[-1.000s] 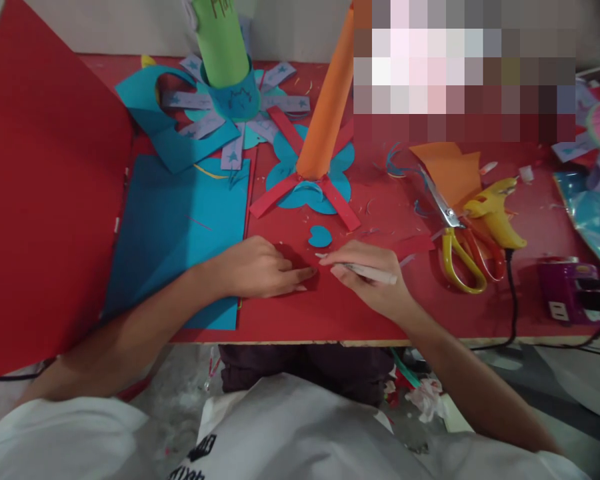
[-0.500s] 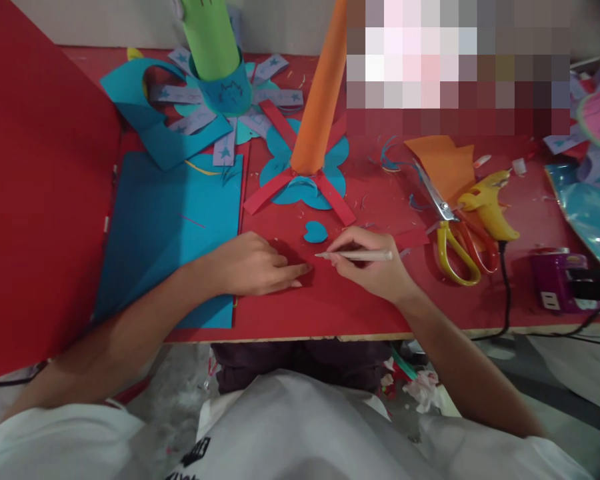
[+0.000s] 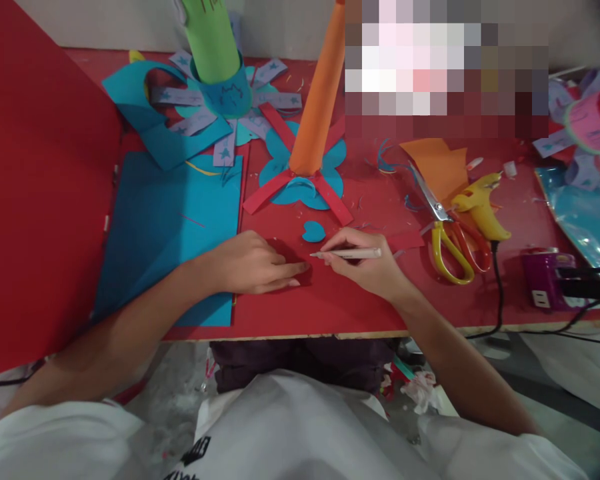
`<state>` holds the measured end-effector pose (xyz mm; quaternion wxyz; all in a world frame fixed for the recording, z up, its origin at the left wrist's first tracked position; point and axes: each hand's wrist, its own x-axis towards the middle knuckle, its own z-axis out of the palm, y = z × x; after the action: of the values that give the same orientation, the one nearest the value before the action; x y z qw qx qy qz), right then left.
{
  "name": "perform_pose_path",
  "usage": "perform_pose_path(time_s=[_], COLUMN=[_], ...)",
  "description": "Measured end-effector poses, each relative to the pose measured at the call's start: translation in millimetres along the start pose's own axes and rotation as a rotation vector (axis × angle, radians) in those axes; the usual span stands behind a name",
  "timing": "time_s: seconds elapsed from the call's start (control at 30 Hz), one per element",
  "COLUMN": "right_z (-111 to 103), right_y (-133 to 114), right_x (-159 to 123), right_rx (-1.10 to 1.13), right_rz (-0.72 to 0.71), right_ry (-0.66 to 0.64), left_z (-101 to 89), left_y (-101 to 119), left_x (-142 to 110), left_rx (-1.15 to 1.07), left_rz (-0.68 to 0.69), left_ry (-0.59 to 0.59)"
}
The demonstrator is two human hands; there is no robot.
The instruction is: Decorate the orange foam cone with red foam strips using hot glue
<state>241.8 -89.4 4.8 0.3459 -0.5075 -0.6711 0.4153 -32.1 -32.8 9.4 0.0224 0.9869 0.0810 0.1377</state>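
My right hand (image 3: 363, 262) is closed around a white pen (image 3: 357, 254), its thin tip pointing left, close to the red surface. My left hand (image 3: 260, 264) lies low on the table, fingers stretched toward the pen tip, with nothing visible in them. Part of its palm and forearm rests over a blue sheet (image 3: 180, 200). Just beyond the pen tip lies a small blue heart-shaped cutout (image 3: 313, 231). Farther back stands an orange paper cone (image 3: 313, 120) on a blue petal-shaped base (image 3: 280, 160) with red paper strips (image 3: 267, 190).
Scissors (image 3: 440, 213) and a yellow glue gun (image 3: 485, 207) lie to the right, on and beside orange paper (image 3: 435, 163). A purple power socket box (image 3: 547, 277) has cords plugged in. Behind left stands a green paper tube (image 3: 210, 47). A red panel (image 3: 45, 187) rises at left.
The view has shifted slightly, so things at the right appear a little farther left. Both hands keep nearly the same pose, the pen still in my right hand.
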Motion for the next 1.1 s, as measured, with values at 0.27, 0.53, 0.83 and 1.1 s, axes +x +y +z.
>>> perform_pose_path(time_s=[0.27, 0.53, 0.83, 1.1], right_z=[-0.6, -0.2, -1.7, 0.2], right_y=[-0.1, 0.4, 2.4, -0.6], right_x=[-1.1, -1.0, -2.1, -0.2], right_rx=[-0.016, 0.000, 0.007, 0.021], right_rz=[-0.008, -0.002, -0.008, -0.019], right_ry=[-0.017, -0.009, 0.013, -0.028], left_z=[-1.3, -0.2, -0.6, -0.6], left_y=[0.0, 0.4, 0.1, 0.1], left_x=[1.3, 0.6, 0.1, 0.7], left_rx=[-0.012, -0.010, -0.023, -0.047], left_rz=[0.006, -0.005, -0.008, -0.019], left_ry=[0.023, -0.006, 0.008, -0.008])
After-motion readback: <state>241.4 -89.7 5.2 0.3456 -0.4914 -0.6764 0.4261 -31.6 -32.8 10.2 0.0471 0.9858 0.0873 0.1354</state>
